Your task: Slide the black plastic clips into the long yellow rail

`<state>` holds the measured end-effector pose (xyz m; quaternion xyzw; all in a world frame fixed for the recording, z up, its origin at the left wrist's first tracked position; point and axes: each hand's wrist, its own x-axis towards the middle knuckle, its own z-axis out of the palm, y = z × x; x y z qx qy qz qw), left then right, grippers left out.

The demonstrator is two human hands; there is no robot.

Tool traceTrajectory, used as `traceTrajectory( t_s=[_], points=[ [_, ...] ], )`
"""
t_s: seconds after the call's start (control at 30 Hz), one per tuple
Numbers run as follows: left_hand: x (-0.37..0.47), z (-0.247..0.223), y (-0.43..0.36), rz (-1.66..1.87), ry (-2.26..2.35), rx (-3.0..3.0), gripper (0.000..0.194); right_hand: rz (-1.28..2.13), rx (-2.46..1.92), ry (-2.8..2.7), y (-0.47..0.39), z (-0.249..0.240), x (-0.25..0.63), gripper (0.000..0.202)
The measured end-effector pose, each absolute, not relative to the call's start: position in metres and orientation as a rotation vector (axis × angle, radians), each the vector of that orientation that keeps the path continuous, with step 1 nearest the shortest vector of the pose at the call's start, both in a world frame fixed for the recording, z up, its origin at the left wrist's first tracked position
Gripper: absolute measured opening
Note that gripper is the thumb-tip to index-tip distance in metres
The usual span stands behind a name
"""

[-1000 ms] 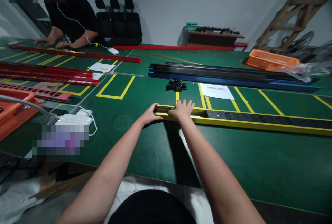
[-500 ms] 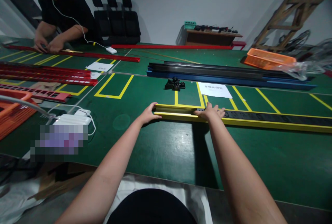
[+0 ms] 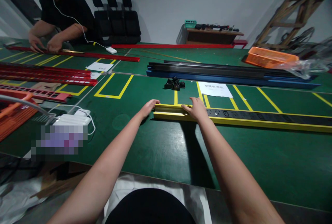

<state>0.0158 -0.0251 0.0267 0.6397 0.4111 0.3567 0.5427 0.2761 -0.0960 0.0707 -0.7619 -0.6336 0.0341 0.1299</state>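
A long yellow rail (image 3: 171,113) lies across the green table (image 3: 160,148), running off the right edge of the view. Black socket modules (image 3: 241,114) fill its channel to the right of my hands; the left stretch shows bare channel. My left hand (image 3: 149,108) is at the rail's left end, its fingers bent round the end and partly hidden. My right hand (image 3: 195,108) rests on the channel with thumb and fingers spread, near the left end of the black modules. Beyond the rail sits a small pile of black parts (image 3: 175,83).
Dark and blue rails (image 3: 228,75) lie behind a paper sheet (image 3: 215,90). An orange basket (image 3: 272,57) stands far right. Red rails (image 3: 52,73), a white adapter (image 3: 74,122) and another orange basket (image 3: 18,113) are left. A person (image 3: 70,13) works on a red rail at the far left.
My right hand has slid left along the rail, and more black modules show behind it. My left hand has shifted slightly at the rail's end, its fingers drawn in.
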Motion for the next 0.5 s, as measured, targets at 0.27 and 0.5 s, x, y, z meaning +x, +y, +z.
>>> traceTrajectory(
  t_s=[0.27, 0.5],
  points=[
    [0.073, 0.043, 0.05, 0.9, 1.286, 2.004, 0.03, 0.051, -2.147, -2.001, -0.091, 0.064, 0.24, 0.05],
    [0.116, 0.043, 0.093, 0.578, 1.413, 2.213, 0.061, 0.015, -2.194, -1.997, -0.091, 0.065, 0.241, 0.054]
  ],
)
